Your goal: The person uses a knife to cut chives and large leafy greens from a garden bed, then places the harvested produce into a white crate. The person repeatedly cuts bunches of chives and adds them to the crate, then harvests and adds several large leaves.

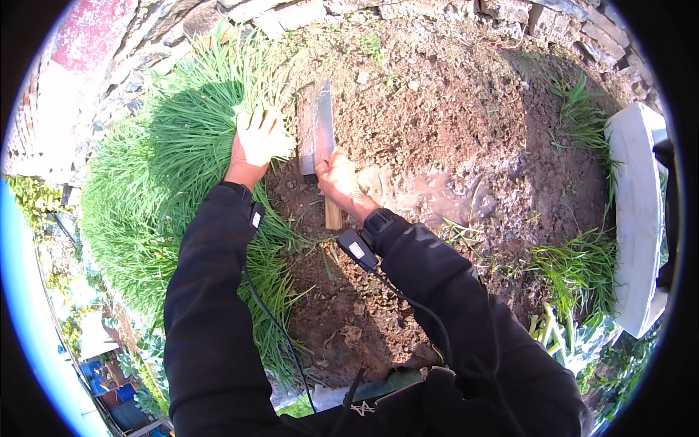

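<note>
My right hand [341, 177] grips a wide-bladed cleaver [317, 123] near where the blade meets its wooden handle. The blade points away from me, close above the bare soil [426, 109]; I cannot tell whether it touches. To its left, my left hand [259, 139] lies back-up against the edge of a dense green clump of long, thin, grass-like leaves [180, 131]. Its fingers are spread apart, and strong sunlight washes out their tips. A gap of soil separates this hand from the cleaver.
Rough stone walling [508, 11] curves along the far side. On the right stands a white block-like object [636, 218], with a green tuft [573, 267] beside it. Wet mud [431, 191] lies right of my right hand. A cable [278, 322] hangs along my left sleeve.
</note>
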### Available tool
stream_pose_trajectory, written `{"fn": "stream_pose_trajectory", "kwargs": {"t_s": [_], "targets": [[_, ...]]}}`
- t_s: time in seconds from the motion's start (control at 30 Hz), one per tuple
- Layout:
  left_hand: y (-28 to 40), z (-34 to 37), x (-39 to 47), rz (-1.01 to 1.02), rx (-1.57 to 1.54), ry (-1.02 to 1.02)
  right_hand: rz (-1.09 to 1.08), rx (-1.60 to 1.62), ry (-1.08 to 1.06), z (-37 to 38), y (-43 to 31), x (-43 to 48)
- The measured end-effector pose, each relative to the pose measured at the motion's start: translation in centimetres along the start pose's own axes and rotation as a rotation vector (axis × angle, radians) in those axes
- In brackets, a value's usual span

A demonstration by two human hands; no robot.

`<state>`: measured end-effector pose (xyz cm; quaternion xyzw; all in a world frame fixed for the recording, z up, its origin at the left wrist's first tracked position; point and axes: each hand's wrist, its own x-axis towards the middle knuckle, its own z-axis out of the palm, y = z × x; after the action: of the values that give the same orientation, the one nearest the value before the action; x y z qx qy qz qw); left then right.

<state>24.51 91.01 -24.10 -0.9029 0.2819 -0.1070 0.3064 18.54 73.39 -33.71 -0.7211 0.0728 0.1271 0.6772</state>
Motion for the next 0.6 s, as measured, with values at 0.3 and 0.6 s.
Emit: {"fn": "stream_pose_trajectory", "kwargs": {"t_s": [0.3, 0.6], "targets": [[0.5, 1.3, 2.1, -0.094, 0.037, -0.337, -0.051, -0.019, 0.115, 3.8, 0.8, 2.7], [-1.3, 0.3, -2.5, -0.075, -0.025, -0.15, 0.036, -0.224, -0.27, 1.2, 0.8, -3.6]]}}
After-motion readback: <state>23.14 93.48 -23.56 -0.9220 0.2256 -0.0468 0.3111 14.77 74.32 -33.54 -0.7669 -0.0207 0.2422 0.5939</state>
